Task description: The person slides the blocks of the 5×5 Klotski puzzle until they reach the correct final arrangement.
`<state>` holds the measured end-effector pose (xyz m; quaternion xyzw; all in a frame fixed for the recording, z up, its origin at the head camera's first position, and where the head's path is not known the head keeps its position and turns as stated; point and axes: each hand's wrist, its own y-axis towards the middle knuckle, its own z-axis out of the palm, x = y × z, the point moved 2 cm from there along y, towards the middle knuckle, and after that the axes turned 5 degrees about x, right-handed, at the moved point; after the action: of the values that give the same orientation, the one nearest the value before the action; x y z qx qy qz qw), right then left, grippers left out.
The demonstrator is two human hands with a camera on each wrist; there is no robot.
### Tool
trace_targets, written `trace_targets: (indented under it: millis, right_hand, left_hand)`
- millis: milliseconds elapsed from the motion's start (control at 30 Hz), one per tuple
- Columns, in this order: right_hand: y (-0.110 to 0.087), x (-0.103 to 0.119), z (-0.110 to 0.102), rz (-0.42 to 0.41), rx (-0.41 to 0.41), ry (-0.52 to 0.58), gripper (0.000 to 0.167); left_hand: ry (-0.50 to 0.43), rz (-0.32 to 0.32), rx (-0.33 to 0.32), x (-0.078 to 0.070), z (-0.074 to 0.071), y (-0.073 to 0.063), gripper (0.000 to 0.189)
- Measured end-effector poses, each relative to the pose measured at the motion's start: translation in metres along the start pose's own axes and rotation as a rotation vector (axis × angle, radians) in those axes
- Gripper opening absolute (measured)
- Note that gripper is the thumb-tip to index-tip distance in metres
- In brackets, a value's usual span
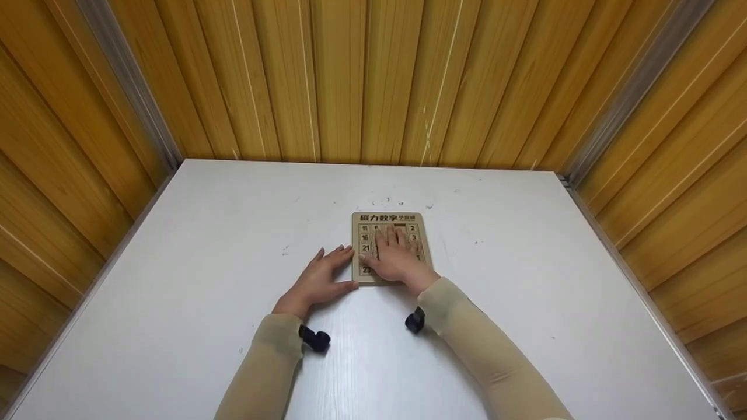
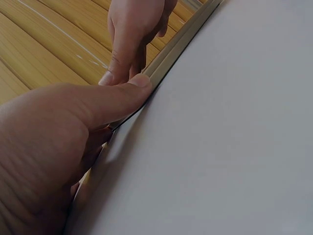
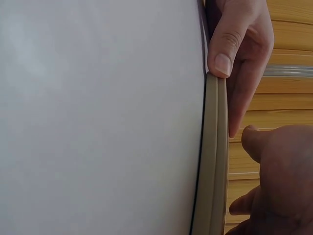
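Beige number-slide board (image 1: 388, 218): centre, head view; left hand (image 1: 322, 277) spread at its edge, right hand (image 1: 398, 258) spread over it.
Left thumb (image 2: 117, 102): left of centre, left-wrist view, on the rim; best firm.
Right fingers (image 3: 244, 201): lower right, right-wrist view; best light.

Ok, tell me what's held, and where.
Nothing is gripped: the left hand braces the number board at its near-left corner; the right hand spreads over it.
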<state>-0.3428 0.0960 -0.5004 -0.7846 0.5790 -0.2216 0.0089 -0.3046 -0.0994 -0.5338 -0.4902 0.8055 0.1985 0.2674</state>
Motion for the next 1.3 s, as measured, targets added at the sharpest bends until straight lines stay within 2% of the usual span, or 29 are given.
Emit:
trace_targets:
  millis: [233, 433, 667, 1000, 1300]
  right_hand:
    - [-0.004, -0.011, -0.005, 0.019, -0.005, 0.027, 0.087]
    - [-0.007, -0.024, -0.011, 0.063, -0.019, 0.049, 0.087]
    - [-0.010, -0.035, -0.014, 0.077, -0.011, 0.066, 0.087]
    - [-0.008, -0.037, -0.014, 0.093, 0.003, 0.052, 0.089]
    - [-0.009, -0.030, -0.015, 0.088, -0.011, 0.045, 0.085]
  left_hand:
    - [0.001, -0.047, 0.009, -0.001, 0.001, -0.001, 0.077]
    - [-0.001, -0.046, 0.011, -0.001, 0.000, -0.002, 0.079]
    - [-0.002, -0.052, 0.016, 0.000, 0.000, -0.002, 0.079]
    - [-0.013, -0.049, 0.016, -0.001, 0.000, -0.001, 0.079]
    - [-0.007, -0.067, 0.031, -0.001, 0.000, -0.001, 0.078]
